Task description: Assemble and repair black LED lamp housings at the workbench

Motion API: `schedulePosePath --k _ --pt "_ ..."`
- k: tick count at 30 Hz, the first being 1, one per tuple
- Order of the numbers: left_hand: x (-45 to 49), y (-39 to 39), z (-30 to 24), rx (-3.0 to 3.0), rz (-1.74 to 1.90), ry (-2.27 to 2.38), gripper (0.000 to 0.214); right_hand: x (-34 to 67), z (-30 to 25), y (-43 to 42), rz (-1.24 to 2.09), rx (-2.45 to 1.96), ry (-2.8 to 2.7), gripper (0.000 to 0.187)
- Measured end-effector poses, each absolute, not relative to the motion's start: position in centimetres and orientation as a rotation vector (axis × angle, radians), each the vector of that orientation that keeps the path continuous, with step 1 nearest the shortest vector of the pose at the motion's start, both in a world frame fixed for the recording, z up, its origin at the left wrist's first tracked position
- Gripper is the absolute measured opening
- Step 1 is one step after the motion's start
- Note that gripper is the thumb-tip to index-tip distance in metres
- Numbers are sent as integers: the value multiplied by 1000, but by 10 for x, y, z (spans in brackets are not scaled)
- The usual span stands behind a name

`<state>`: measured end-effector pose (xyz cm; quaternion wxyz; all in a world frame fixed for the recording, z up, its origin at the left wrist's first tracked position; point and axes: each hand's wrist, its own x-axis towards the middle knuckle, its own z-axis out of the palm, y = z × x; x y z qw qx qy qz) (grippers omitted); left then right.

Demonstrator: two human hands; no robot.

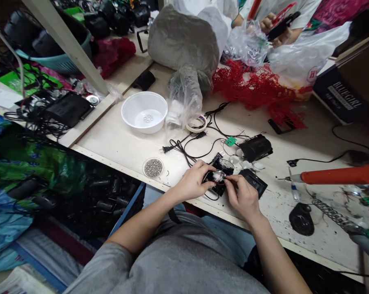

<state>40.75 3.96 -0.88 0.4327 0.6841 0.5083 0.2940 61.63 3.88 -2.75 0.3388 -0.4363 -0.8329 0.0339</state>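
Note:
Near the table's front edge, my left hand [195, 181] grips the left side of a black plastic housing [218, 189], thumb below and fingers above. Inside the housing sit a pale part and thin red wires. My right hand [243, 197] is closed in a pinch at the housing's right side, by the wires; what lies between its fingertips is too small to make out. Just beyond are a green circuit board [231, 141] with thin wires and a black curved cover [256, 148]. A flat black plastic piece [254, 182] lies beside my right hand.
A small dish of metal screws [153, 168] and a white bowl [144, 112] stand to the left. Black cables with a plug [166, 149] run across the table. At right are an orange electric screwdriver [340, 176] and a dark box [345, 87]. Another person's hands [284, 34] work opposite.

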Motion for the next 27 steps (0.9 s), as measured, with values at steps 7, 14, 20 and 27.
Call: schedulePosePath --k 7,14,20,27 --pt "406 51 -9 1682 649 1245 34 618 -31 42 42 -1154 -2192 12" --pt "405 48 -12 1789 688 1203 34 619 -38 42 -27 -1159 -2170 11" --pt "402 47 -15 1913 716 1132 35 618 -39 42 -21 -1120 -2161 5" --pt "399 48 -16 1989 674 1074 30 623 -40 41 104 -1137 -2192 17"
